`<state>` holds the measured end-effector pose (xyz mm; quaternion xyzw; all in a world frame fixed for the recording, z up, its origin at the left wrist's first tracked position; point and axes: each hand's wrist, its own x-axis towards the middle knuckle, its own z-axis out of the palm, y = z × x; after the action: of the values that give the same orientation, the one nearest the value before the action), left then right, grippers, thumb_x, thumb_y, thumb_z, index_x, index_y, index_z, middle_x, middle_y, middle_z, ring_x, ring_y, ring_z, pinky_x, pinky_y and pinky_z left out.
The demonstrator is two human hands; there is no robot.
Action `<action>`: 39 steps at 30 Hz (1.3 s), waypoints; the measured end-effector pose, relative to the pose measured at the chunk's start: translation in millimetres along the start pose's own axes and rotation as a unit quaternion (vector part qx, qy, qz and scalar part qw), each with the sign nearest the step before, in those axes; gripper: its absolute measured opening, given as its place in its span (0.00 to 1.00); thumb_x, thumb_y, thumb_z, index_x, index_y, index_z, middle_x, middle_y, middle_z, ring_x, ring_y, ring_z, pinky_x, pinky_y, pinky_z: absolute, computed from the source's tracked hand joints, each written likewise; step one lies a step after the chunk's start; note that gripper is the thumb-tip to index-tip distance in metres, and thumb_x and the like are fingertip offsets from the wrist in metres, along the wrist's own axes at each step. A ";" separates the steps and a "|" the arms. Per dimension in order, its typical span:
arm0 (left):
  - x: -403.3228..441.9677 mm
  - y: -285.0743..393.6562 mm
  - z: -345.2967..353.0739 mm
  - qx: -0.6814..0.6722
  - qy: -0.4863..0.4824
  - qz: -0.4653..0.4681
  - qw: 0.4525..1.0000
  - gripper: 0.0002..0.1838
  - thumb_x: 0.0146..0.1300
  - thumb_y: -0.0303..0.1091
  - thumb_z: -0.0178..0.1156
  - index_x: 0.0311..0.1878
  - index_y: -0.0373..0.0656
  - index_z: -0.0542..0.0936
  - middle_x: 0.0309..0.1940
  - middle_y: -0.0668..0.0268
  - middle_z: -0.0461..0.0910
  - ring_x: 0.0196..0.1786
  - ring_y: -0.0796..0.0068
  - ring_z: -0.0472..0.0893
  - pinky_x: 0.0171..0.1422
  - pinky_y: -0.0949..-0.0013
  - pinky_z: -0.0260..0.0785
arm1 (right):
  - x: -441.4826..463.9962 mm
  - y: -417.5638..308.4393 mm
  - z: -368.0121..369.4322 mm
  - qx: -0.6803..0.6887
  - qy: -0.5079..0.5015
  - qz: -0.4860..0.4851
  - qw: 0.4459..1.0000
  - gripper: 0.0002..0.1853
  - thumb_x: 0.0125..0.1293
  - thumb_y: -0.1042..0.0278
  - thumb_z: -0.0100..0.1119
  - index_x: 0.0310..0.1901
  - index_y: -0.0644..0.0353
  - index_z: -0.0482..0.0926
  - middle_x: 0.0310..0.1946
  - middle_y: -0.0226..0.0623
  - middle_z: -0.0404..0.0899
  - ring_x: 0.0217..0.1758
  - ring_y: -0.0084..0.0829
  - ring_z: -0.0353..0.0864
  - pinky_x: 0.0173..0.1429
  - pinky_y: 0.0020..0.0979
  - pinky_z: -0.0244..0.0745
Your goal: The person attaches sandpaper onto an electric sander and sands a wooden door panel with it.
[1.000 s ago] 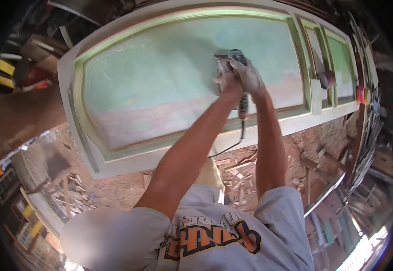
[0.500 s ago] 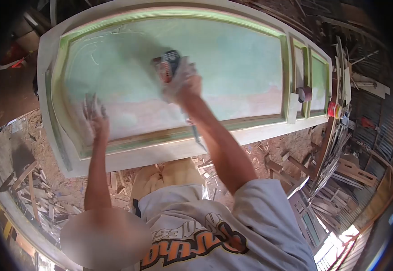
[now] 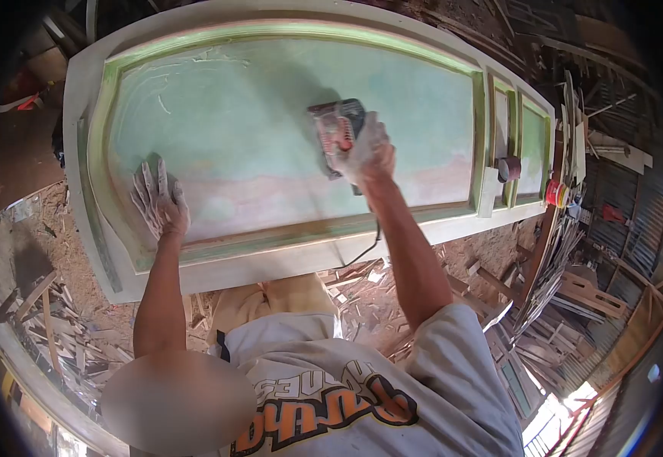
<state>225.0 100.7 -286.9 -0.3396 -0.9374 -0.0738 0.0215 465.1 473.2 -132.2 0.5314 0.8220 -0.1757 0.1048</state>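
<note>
My right hand grips a red and black electric sander, which sits on the large recessed panel of a wooden door. From the sander a dark cord runs down over the door's near edge. My left hand lies flat on the panel's lower left part, fingers spread and coated in pale dust. Green filler or paint tints most of the panel, while a pinkish bare band runs along its near side. Whitish smears mark the upper left area.
A roll of brown sandpaper rests on the door's right part. Beyond it is a red and yellow round container. Wood scraps litter the ground, and stacked boards stand at the right.
The sander and my right hand have moved right across the panel. My left hand has settled flat and shows more sharply, close to its earlier spot.
</note>
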 end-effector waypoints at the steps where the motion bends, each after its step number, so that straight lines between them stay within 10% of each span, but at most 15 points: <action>1: 0.4 0.9 0.0 -0.001 -0.001 -0.001 1.000 0.39 0.85 0.55 0.52 0.95 0.64 0.60 0.96 0.57 0.52 0.96 0.41 0.50 0.96 0.28 0.37 | 4.7 12.9 -2.7 -0.010 0.014 0.010 1.000 0.42 0.64 0.46 0.81 0.69 0.61 0.70 0.63 0.61 0.82 0.63 0.63 0.90 0.68 0.55 0.88; 16: 0.1 -2.7 -1.3 0.006 -0.016 0.000 1.000 0.41 0.80 0.52 0.59 0.94 0.61 0.63 0.95 0.56 0.55 0.95 0.40 0.53 0.96 0.28 0.40 | 98.1 199.6 -66.4 -0.007 0.113 0.156 0.981 0.43 0.57 0.50 0.90 0.66 0.60 0.75 0.59 0.55 0.90 0.64 0.56 0.91 0.70 0.52 0.85; 26: -0.6 -6.3 12.5 0.015 0.029 0.032 0.999 0.40 0.86 0.59 0.47 0.95 0.60 0.60 0.97 0.57 0.52 0.97 0.43 0.49 0.96 0.30 0.38 | 194.3 306.9 -97.7 0.017 0.129 0.152 0.980 0.53 0.54 0.52 0.93 0.76 0.63 0.71 0.64 0.56 0.89 0.69 0.54 0.89 0.76 0.50 0.81; 31: -71.4 -192.2 171.8 -0.075 -0.079 -0.003 0.994 0.25 0.87 0.40 0.52 0.71 0.28 0.83 0.67 0.32 0.85 0.73 0.28 0.81 0.78 0.44 0.72 | 251.6 328.9 -122.1 0.006 0.143 0.129 0.981 0.51 0.53 0.51 0.94 0.74 0.64 0.75 0.64 0.56 0.89 0.69 0.55 0.89 0.77 0.52 0.81; 39: -61.7 -155.5 123.7 -0.086 -0.108 -0.051 0.989 0.25 0.88 0.42 0.54 0.71 0.29 0.84 0.68 0.33 0.84 0.72 0.28 0.79 0.78 0.40 0.71 | 266.2 369.6 -122.3 0.017 0.133 0.071 0.988 0.49 0.53 0.49 0.94 0.70 0.62 0.75 0.60 0.54 0.90 0.65 0.55 0.91 0.72 0.53 0.84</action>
<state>174.1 -37.4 -434.0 -0.2983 -0.9405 -0.1177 -0.1126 693.4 883.0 -181.3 0.6086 0.7859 -0.1094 -0.0025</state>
